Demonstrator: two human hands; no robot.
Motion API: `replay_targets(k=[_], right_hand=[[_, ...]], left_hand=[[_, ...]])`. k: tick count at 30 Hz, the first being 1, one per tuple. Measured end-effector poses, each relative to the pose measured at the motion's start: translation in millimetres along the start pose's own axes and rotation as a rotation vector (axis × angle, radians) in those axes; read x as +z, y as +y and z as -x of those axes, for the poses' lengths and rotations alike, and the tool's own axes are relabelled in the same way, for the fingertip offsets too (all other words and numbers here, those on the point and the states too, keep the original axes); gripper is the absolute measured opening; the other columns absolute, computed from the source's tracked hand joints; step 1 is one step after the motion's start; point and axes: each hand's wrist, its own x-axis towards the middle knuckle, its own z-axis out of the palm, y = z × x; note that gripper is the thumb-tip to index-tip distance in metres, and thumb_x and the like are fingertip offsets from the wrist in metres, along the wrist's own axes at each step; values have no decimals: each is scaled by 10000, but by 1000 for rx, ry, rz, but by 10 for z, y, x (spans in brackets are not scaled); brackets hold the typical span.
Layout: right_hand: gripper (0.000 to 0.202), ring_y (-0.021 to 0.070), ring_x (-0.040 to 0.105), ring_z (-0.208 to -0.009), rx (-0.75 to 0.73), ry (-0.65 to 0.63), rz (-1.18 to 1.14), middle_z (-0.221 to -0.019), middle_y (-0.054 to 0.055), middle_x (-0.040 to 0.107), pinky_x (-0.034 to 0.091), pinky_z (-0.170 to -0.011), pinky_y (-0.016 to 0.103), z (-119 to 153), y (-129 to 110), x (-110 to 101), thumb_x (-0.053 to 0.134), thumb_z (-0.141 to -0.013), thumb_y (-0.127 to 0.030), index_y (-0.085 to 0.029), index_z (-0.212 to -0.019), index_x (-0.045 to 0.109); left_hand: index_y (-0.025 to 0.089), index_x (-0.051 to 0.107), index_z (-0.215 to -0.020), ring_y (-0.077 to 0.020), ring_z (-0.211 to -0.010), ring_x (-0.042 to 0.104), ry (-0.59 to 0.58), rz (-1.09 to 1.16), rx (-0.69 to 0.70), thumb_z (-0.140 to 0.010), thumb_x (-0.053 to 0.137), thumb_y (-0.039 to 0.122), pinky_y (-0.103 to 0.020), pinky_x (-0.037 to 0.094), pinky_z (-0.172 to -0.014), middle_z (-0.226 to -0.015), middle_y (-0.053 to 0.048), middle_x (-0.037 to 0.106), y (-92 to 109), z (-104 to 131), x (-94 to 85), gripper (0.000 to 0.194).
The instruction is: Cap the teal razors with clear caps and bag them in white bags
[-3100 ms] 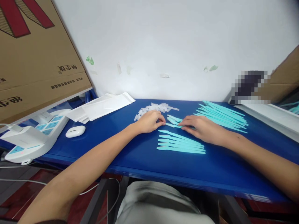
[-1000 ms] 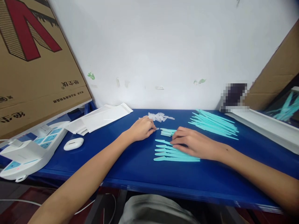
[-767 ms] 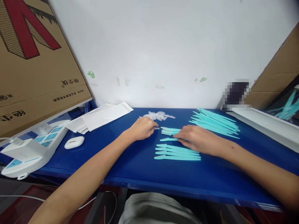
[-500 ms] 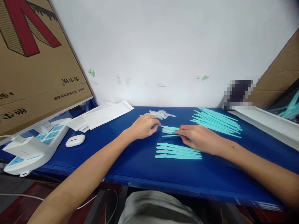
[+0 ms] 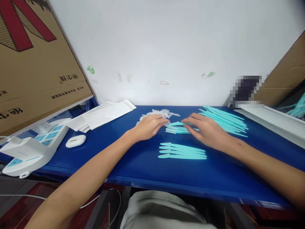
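Note:
My left hand [image 5: 152, 126] pinches a small clear cap [image 5: 167, 123] between thumb and fingertips, beside a pile of clear caps [image 5: 163, 112]. My right hand [image 5: 202, 128] has thumb and index finger on a turquoise stick [image 5: 177, 124], whose tip points left toward the cap. Just beneath it lie a few more turquoise sticks [image 5: 176, 130] with pale ends. Nearer the table's front edge is a row of several turquoise sticks [image 5: 182, 151]. A larger heap of turquoise sticks [image 5: 225, 120] lies behind my right hand.
On the blue table [image 5: 143, 162], white packets [image 5: 109, 115] lie at the back left. A white earbud case [image 5: 75, 141] and a power strip [image 5: 45, 143] are further left. A cardboard box [image 5: 40, 70] leans at the left; a white tray edge [image 5: 271, 122] runs along the right.
My right hand has lifted a turquoise stick up and back from in front of the small group. My left hand has shifted slightly right toward it, and the view has tilted slightly.

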Motion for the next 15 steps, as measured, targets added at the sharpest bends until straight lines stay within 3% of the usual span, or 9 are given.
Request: replay_targets(k=[8,11,15], right_hand=[[290,236,668,-839,-1,74,-24,-987,120,693,533,-713,371,-13,-20,-12,450,-1009,-246,-164,-1143,693],[280,218,655,-808,-37,93,-42,-1011,128,670,529,-701,356,-4,-64,6,464,-1005,-237,-150,-1163,679],[303,219,644,-813,-81,107,-27,-1025,125,661,528,-695,357,31,-128,45,435,-1013,-232,-188,-1196,671]], left_hand=[[172,638,-1282,-217,-973,624,53,164,-40,-1071,367,240,-341,486,-871,-1003,-88,659,0,3,63,350],[172,591,-1343,-180,-874,634,150,404,-88,-1056,446,275,-308,502,-813,-950,-63,684,59,-25,115,338],[182,489,-1437,-136,-706,605,290,679,-181,-998,586,328,-255,504,-689,-815,-11,677,161,-69,174,473]])
